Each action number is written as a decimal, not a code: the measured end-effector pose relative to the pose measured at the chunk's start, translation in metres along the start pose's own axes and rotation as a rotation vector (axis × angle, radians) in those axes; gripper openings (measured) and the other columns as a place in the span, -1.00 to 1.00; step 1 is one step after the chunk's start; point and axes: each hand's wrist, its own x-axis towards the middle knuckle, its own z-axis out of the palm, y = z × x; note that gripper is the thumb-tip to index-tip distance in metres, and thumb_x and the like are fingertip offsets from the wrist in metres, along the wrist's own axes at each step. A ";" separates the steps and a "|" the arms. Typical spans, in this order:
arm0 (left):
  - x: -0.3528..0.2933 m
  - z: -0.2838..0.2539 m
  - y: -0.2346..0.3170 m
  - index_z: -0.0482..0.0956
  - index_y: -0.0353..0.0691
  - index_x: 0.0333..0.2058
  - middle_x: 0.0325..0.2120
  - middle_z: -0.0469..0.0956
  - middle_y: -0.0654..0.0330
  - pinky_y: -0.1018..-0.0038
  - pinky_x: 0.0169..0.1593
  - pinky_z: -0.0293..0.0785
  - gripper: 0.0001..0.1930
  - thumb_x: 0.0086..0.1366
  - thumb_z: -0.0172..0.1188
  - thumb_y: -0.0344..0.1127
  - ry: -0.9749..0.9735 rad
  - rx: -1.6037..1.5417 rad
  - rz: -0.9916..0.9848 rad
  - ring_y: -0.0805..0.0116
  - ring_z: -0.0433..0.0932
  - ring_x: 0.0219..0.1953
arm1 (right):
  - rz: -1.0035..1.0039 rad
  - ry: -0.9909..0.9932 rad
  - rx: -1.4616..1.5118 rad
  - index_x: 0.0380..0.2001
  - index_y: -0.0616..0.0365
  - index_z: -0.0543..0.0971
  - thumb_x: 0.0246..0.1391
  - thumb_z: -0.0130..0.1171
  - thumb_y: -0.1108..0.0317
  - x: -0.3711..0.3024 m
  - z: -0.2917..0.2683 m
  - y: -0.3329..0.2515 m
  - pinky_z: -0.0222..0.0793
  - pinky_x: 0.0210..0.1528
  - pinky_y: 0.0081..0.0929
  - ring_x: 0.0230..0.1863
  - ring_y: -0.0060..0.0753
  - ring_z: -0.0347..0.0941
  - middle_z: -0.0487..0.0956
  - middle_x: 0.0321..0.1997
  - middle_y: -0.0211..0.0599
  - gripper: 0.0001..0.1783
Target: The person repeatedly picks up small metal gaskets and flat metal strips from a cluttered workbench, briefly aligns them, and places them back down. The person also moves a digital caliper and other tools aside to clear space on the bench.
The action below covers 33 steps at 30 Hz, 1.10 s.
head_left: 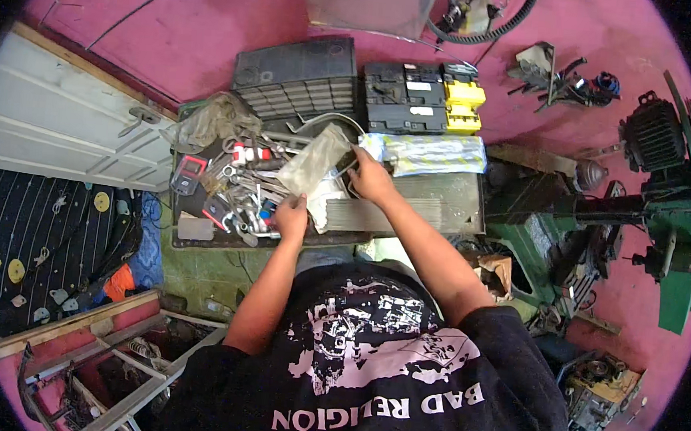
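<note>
The left fingers point(301, 202) and right fingers point(357, 155) pinch a crumpled, dull greyish-beige, roughly rectangular plastic-like sheet point(316, 160), tilted beside scattered metal tools point(245, 183)

Soft, fairly even light of moderate strength falls across the bench point(203, 243), with weak shadows among the hand tools point(243, 184). The plastic bag point(315, 164) catches a pale sheen, while a patch point(389, 252) just past the near edge washes out to white. The black T-shirt point(221, 391) and the recesses of the green machine point(536, 245) sink into darkness. Fisheye distortion bows the white door point(72, 116) at the left; a round black vignette with a bluish-purple fringe and grain swallows the corners. Small tools look slightly soft.
</note>
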 end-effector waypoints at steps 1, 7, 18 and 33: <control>0.004 -0.006 0.007 0.64 -0.38 -0.12 -0.23 0.66 -0.08 0.33 -0.04 0.47 -0.61 0.28 0.23 -0.12 -0.092 0.025 -0.084 0.00 0.63 -0.18 | 0.063 -0.029 0.028 0.27 0.26 0.26 0.04 0.23 0.34 0.022 0.008 -0.002 0.40 0.10 -0.18 0.05 0.10 0.49 0.52 0.07 0.11 -0.28; 0.041 0.014 -0.015 0.60 -0.42 -0.05 -0.14 0.65 0.01 0.42 -0.03 0.44 -0.58 0.11 0.41 -0.39 -0.158 -0.489 -0.338 0.30 0.58 -0.13 | 0.151 -0.331 -0.077 -0.04 0.28 0.58 -0.16 0.41 0.21 0.087 0.053 0.009 0.48 -0.05 -0.24 -0.12 -0.03 0.61 0.66 -0.19 0.01 -0.42; 0.016 -0.110 -0.006 0.64 -0.22 -0.11 -0.41 0.57 0.35 0.61 -0.45 0.21 -0.66 0.19 0.37 -0.19 -0.756 -0.441 -0.702 0.58 0.32 -0.49 | 0.521 -0.095 0.540 0.03 0.39 0.47 -0.13 0.50 0.18 -0.078 0.011 -0.003 0.48 -0.15 -0.43 -0.20 -0.34 0.56 0.64 -0.16 -0.10 -0.28; 0.009 -0.097 -0.005 0.62 -0.39 -0.16 -0.32 0.67 0.19 0.54 -0.17 0.46 -0.69 0.26 0.32 -0.25 -0.836 -0.292 -0.083 0.48 0.56 -0.30 | 0.591 -0.320 1.008 -0.03 0.22 0.61 0.02 0.39 0.38 -0.138 -0.018 -0.012 0.32 0.09 -0.46 -0.12 -0.49 0.51 0.66 -0.15 -0.40 -0.59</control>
